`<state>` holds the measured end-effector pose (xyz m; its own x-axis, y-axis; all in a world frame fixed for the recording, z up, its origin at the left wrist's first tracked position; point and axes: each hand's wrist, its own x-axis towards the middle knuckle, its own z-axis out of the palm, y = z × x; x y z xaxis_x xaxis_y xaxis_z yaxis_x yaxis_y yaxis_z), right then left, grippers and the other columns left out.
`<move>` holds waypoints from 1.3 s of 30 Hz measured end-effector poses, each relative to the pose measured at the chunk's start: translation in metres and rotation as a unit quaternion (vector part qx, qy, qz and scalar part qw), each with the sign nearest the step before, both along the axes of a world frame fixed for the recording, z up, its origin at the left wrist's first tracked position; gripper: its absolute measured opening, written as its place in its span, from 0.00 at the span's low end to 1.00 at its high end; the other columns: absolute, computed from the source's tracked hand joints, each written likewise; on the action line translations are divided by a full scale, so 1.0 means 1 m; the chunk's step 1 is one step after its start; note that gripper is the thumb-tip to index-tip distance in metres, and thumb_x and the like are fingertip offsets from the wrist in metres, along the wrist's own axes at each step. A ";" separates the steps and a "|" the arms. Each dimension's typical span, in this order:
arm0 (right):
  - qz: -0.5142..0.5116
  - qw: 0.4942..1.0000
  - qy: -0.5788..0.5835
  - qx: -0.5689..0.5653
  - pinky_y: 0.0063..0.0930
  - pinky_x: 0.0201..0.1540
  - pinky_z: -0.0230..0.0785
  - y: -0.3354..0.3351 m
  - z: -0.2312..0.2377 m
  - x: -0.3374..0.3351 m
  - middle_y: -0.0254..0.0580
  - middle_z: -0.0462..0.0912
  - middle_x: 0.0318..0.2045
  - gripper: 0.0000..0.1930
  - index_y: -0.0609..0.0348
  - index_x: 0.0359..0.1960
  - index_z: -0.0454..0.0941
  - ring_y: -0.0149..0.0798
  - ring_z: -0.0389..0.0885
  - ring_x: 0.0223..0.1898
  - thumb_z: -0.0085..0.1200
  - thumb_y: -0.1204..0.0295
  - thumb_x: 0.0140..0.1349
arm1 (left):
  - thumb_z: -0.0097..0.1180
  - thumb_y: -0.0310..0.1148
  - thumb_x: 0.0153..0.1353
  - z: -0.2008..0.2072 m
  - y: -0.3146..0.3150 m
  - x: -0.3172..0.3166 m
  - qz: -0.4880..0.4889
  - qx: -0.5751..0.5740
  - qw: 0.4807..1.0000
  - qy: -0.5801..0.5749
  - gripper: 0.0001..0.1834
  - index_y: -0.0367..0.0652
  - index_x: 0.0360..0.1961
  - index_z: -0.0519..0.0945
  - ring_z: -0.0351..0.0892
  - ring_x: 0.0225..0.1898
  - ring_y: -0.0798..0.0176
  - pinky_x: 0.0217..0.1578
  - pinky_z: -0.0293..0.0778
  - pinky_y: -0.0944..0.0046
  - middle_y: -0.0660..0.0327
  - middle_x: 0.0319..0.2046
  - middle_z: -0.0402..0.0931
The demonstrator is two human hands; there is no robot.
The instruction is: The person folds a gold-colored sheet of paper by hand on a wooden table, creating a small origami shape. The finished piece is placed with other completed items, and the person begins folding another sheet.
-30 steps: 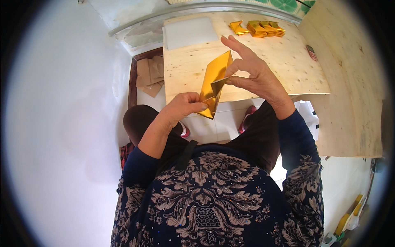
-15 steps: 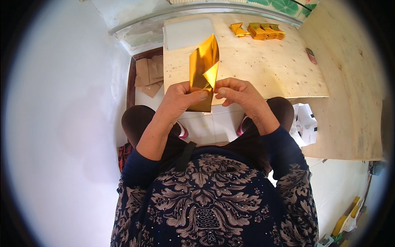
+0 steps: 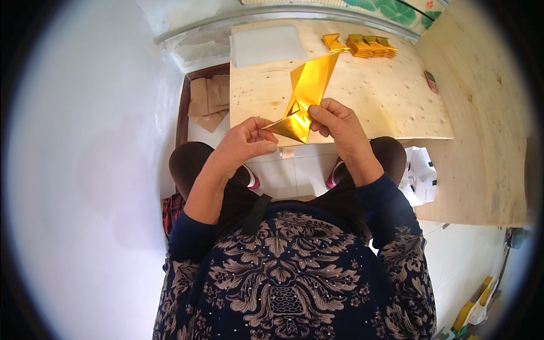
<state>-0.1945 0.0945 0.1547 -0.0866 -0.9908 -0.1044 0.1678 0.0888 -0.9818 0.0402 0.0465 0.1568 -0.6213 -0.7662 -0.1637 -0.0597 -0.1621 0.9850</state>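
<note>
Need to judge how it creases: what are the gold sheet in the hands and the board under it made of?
Gold sheet: looks like thin metallic foil paper, mirror-glossy, holding sharp folds. Board: seemingly bare plywood, pale and matte, with grain and small knots.

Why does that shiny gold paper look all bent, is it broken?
Nothing is broken. The gold paper is folded on purpose, pinched between the left hand and right hand. Finished gold pieces sit in a neat row on the wooden board.
</note>
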 end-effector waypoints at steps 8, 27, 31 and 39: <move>-0.014 0.997 -0.068 0.032 0.14 0.28 0.59 -0.003 -0.007 0.013 0.29 0.78 0.22 0.09 0.53 0.29 0.77 0.20 0.70 0.23 0.60 0.66 0.66 | 0.65 0.36 0.61 -0.014 0.013 -0.010 0.126 0.056 0.987 0.085 0.15 0.33 0.41 0.82 0.78 0.29 0.70 0.37 0.76 0.71 0.60 0.29 0.81; -0.004 0.994 -0.109 0.030 0.16 0.31 0.67 0.002 -0.016 0.028 0.28 0.81 0.26 0.07 0.54 0.34 0.79 0.21 0.74 0.24 0.60 0.66 0.67 | 0.40 0.50 0.72 -0.013 0.007 -0.004 0.136 -0.037 0.989 0.034 0.29 0.33 0.30 0.81 0.77 0.21 0.66 0.30 0.69 0.70 0.53 0.24 0.83; 0.002 0.995 -0.100 0.027 0.15 0.29 0.66 -0.001 -0.018 0.027 0.28 0.82 0.26 0.07 0.54 0.34 0.79 0.20 0.76 0.26 0.59 0.67 0.67 | 0.42 0.51 0.70 -0.012 -0.004 0.008 0.147 -0.040 0.987 0.050 0.29 0.33 0.41 0.82 0.79 0.31 0.64 0.37 0.70 0.67 0.55 0.31 0.83; -0.083 0.864 0.385 -0.313 0.25 0.46 0.78 -0.033 -0.041 0.020 0.43 0.84 0.44 0.12 0.62 0.40 0.83 0.41 0.85 0.43 0.63 0.84 0.54 | 0.74 0.36 0.45 -0.020 -0.034 0.030 0.197 -0.540 0.785 -0.231 0.49 0.45 0.69 0.64 0.71 0.57 0.53 0.61 0.64 0.53 0.54 0.64 0.66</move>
<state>-0.1743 0.0620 0.1138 -0.0370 -0.7998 0.5991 -0.5978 -0.4627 -0.6547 0.0706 0.0129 0.1367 -0.3659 -0.7312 0.5757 -0.6054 0.6569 0.4495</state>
